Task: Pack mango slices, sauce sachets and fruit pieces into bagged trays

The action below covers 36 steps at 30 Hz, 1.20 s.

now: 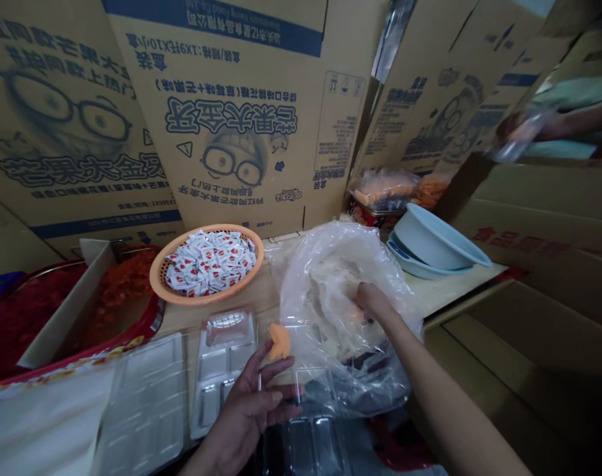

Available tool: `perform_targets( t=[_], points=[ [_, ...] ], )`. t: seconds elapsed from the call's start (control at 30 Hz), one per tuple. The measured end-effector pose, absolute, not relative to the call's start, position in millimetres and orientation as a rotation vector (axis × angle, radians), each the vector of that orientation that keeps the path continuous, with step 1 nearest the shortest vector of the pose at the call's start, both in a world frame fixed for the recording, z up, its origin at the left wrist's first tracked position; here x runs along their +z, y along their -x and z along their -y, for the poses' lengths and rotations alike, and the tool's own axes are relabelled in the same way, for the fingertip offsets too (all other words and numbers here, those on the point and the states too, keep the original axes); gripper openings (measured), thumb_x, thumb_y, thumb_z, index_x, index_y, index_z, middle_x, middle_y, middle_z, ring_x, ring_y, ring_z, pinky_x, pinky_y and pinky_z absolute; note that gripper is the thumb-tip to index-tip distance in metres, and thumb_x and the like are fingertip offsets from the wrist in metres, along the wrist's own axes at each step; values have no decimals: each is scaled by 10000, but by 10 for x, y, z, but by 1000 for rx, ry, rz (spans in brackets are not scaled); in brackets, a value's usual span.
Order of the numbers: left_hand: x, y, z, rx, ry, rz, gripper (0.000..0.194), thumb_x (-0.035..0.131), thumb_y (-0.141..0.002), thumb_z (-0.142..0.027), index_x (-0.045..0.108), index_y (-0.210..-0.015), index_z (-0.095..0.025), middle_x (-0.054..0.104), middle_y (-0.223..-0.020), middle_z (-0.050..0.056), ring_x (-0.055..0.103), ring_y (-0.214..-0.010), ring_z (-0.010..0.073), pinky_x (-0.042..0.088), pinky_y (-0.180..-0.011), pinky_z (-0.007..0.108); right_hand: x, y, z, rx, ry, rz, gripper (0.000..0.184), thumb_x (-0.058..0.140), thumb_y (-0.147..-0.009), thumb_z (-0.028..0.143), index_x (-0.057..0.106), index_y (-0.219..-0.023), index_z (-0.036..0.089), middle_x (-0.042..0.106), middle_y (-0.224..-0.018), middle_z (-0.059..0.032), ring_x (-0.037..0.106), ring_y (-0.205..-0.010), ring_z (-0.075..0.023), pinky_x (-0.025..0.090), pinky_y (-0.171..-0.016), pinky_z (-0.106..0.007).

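Note:
My left hand (254,400) is at the lower middle, its fingers curled at the edge of a clear plastic tray (313,439) with moulded compartments. An orange candy-like piece (279,342) sits right at its fingertips, by the tray's upper end. My right hand (374,301) reaches down into a large clear plastic bag (305,264) that holds a pale, powdery mass. The fingers of that hand are partly hidden, and whatever they touch in the bag does not show clearly.
An orange basket (156,277) full of small printed sachets stands left of the bag. Clear trays (147,396) lie at front left, beside a red-rimmed container (152,324) of orange and red pieces. Blue basins (444,238) stand right. Cartons (241,152) wall the back; another person's hand (516,129) shows at far right.

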<state>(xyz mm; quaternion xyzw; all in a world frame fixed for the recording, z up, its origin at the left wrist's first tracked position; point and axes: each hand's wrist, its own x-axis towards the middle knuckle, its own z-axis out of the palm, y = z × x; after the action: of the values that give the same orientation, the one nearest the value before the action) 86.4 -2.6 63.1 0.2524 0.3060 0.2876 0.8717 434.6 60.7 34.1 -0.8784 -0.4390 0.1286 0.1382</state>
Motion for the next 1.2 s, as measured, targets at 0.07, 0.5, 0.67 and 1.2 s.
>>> perform_targets(
  t=[0.07, 0.5, 0.67, 1.2],
  points=[
    [636, -852, 21, 600, -524, -643, 777, 616, -680, -65, 283, -1336, -313, 436, -1337, 124, 582, -1022, 310, 464, -822, 451, 397, -4332, -646, 344, 2386, 1216, 103, 516, -699, 157, 608, -714, 114, 617, -593, -77, 614, -613, -200, 436, -567, -272],
    [795, -778, 57, 719, -482, -623, 765, 613, -658, -28, 297, -1308, -280, 465, -1298, 138, 591, -1005, 329, 472, -806, 439, 931, -2956, -168, 279, 1429, 1205, 182, 617, -752, 338, 617, -857, 189, 591, -852, -46, 592, -763, -163, 507, -671, -314],
    [831, -646, 51, 841, -469, -635, 742, 607, -666, -28, 307, -1293, -286, 452, -1309, 127, 580, -1025, 326, 471, -807, 422, 907, -2276, -72, 63, 1432, 1651, 202, 461, -851, 219, 576, -1011, 178, 544, -997, -97, 567, -922, -178, 504, -756, -315],
    [791, 215, 76, 1029, -426, -664, 805, 634, -642, -44, 294, -1328, -292, 489, -1264, 137, 608, -961, 302, 456, -791, 434, 1060, -1384, -461, 92, 1507, 2304, 81, 570, -776, 148, 625, -811, 196, 574, -908, -75, 536, -841, -214, 331, -674, -312]
  ],
)
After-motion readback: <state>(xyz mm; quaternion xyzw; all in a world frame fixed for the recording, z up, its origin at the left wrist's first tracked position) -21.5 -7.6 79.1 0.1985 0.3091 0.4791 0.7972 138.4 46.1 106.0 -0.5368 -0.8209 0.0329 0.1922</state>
